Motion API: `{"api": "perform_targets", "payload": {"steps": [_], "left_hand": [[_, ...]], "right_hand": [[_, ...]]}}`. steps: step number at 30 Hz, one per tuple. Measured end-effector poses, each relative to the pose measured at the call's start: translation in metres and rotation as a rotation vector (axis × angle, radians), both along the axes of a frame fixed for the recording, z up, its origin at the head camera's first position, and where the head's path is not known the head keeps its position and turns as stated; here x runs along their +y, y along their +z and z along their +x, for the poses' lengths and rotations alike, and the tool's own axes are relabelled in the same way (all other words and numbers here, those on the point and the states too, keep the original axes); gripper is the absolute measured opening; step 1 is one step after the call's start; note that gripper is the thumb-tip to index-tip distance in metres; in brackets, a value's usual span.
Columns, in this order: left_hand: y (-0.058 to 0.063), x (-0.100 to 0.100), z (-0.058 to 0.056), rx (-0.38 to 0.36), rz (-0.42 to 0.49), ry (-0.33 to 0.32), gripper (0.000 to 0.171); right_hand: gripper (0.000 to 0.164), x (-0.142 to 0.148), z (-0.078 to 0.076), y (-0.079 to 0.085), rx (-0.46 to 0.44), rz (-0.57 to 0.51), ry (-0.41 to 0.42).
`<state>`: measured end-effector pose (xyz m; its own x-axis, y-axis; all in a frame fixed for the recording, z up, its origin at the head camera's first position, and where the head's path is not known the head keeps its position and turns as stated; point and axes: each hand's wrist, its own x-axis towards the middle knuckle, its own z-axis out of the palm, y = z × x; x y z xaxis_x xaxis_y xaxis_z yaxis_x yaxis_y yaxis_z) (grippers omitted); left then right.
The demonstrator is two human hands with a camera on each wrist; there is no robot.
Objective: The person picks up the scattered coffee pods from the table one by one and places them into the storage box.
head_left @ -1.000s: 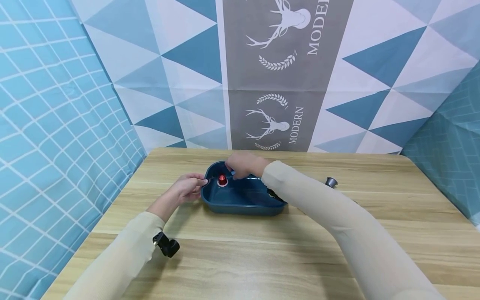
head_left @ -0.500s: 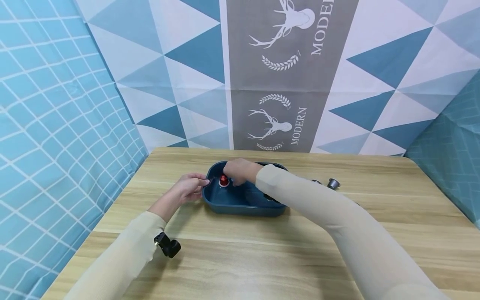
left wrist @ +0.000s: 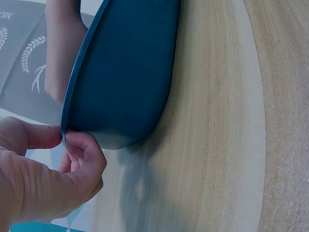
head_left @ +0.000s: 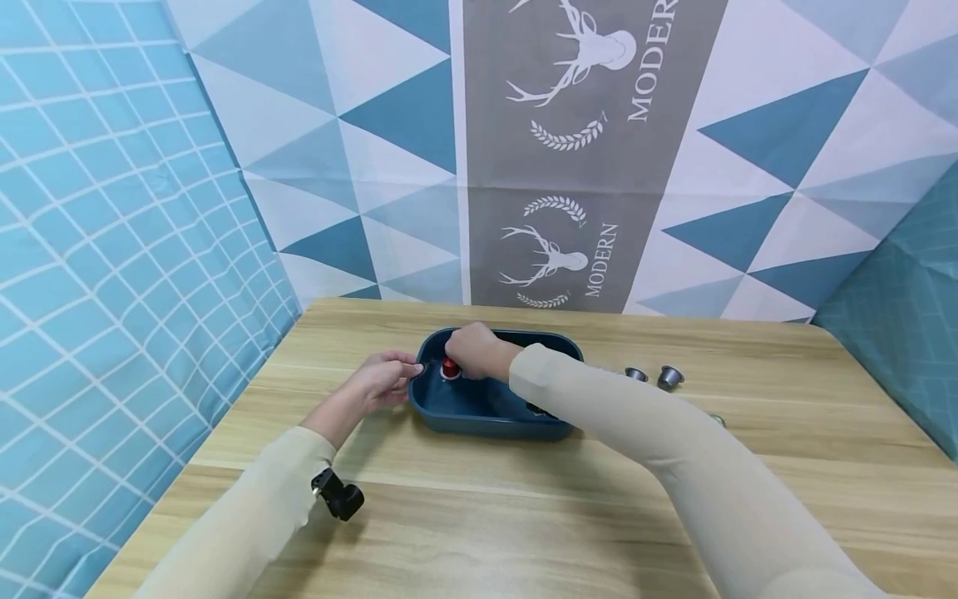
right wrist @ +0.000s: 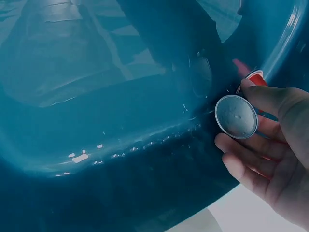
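Observation:
A dark blue oblong basin (head_left: 490, 427) stands on the wooden table. My left hand (head_left: 382, 380) pinches its left rim between thumb and curled fingers, as the left wrist view shows beside the basin's wall (left wrist: 125, 72). Inside the basin, my right hand (head_left: 476, 349) holds a coffee capsule (right wrist: 236, 117) by thumb and fingers. Its round silver lid faces the right wrist camera, and its body is hidden behind the lid and fingers. A red coffee capsule (head_left: 450, 368) with a pale rim stands at the basin's left end, right beside the held one.
To the right of the basin lie two grey capsules (head_left: 669, 378), and a greenish one (head_left: 718, 420) is partly covered by the right sleeve (head_left: 636, 408). A patterned cloth backdrop (head_left: 419, 166) rises behind the table.
My right hand has moved down and slightly left, closer to the red capsule, bringing the held capsule beside it. The left hand keeps its pinch on the rim. The head view has shifted slightly.

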<state>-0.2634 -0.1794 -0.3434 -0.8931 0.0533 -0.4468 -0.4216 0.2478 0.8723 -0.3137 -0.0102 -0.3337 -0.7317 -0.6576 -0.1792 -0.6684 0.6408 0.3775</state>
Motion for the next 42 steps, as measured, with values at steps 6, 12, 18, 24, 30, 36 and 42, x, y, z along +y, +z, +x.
{"api": "perform_targets", "payload": {"steps": [6,12,18,24,30,36,42], "left_hand": [[0.002,0.002,-0.001,0.002,-0.009,0.006,0.03],[0.002,0.004,-0.001,0.008,0.004,0.002,0.029],[0.001,0.005,-0.002,0.005,0.014,-0.002,0.031],[0.0,0.005,-0.001,0.01,0.011,-0.002,0.034],[-0.002,0.001,0.003,0.003,-0.015,-0.01,0.035],[-0.002,0.001,0.0,0.001,0.009,-0.011,0.038],[-0.003,0.001,-0.002,-0.004,0.023,-0.004,0.038]], "right_hand": [[0.021,0.001,-0.001,0.0,-0.015,0.0,-0.017],[0.024,0.005,-0.002,-0.001,-0.021,-0.011,-0.024],[0.023,0.009,0.0,0.008,-0.042,-0.048,-0.037],[0.027,0.012,0.005,0.023,-0.055,-0.068,-0.06],[0.028,0.018,0.01,0.035,-0.149,-0.086,-0.048],[0.024,0.028,0.013,0.047,-0.182,-0.141,-0.061],[0.027,0.042,0.023,0.056,-0.179,-0.148,-0.075]]}}
